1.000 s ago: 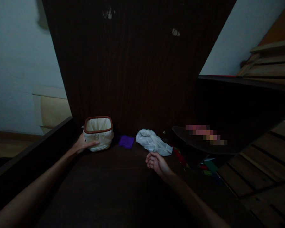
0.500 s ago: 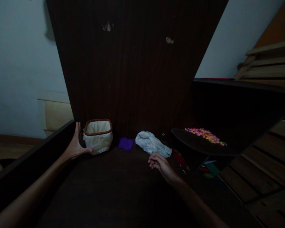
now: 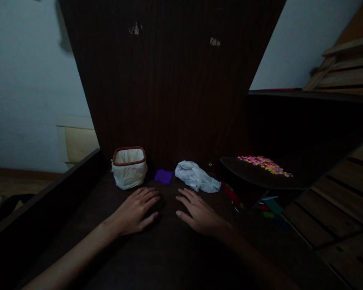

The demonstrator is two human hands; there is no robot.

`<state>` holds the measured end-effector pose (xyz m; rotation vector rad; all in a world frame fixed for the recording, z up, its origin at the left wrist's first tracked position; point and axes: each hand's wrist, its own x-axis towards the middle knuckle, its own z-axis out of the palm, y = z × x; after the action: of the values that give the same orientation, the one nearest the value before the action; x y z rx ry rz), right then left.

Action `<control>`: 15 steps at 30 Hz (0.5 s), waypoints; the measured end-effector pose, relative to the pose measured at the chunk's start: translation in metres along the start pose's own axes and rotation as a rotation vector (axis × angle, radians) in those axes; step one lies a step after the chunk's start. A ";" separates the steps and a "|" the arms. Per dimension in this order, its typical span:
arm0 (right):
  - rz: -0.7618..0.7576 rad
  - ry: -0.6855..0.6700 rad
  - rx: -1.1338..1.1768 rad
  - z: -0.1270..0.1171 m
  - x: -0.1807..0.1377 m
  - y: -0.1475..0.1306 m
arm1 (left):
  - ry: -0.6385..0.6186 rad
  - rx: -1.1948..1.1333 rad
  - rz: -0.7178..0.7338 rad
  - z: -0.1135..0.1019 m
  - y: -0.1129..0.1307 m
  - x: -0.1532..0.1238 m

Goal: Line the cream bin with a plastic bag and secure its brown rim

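Note:
My left hand [image 3: 136, 211] lies flat and open on the dark wooden tabletop [image 3: 157, 257], palm down, fingers stretched forward. My right hand [image 3: 196, 211] rests flat beside it, also open with nothing in it. Just beyond my left hand stands a small bin [image 3: 129, 167] with a brown rim and a white plastic liner. A purple cloth [image 3: 163, 176] lies between the bin and a crumpled white plastic bag [image 3: 196, 181], which sits right ahead of my right fingertips.
A dark wooden panel [image 3: 169, 88] rises behind the table. At the right, a dark round tray [image 3: 260, 179] carries a heap of small pink and yellow pieces [image 3: 264, 164]. Colourful items [image 3: 264, 207] lie below it. Wooden slats [image 3: 341, 193] fill the right side.
My left hand let go of the bin and came down flat on the table. My right hand uncurled and flattened beside it.

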<state>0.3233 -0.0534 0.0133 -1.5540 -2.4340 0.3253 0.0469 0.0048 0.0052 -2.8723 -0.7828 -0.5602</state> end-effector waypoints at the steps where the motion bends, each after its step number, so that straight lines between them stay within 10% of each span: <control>1: 0.001 -0.063 0.013 0.007 0.001 -0.002 | -0.076 -0.028 -0.016 0.010 0.007 0.000; 7: -0.070 -0.127 0.020 0.051 0.003 0.002 | -0.230 -0.228 -0.058 0.049 0.022 -0.016; 15: -0.098 -0.101 0.021 0.060 -0.001 0.010 | -0.287 -0.282 -0.089 0.045 0.016 -0.025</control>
<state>0.3137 -0.0540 -0.0472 -1.4367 -2.5644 0.4196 0.0498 -0.0112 -0.0459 -3.2401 -0.9433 -0.2889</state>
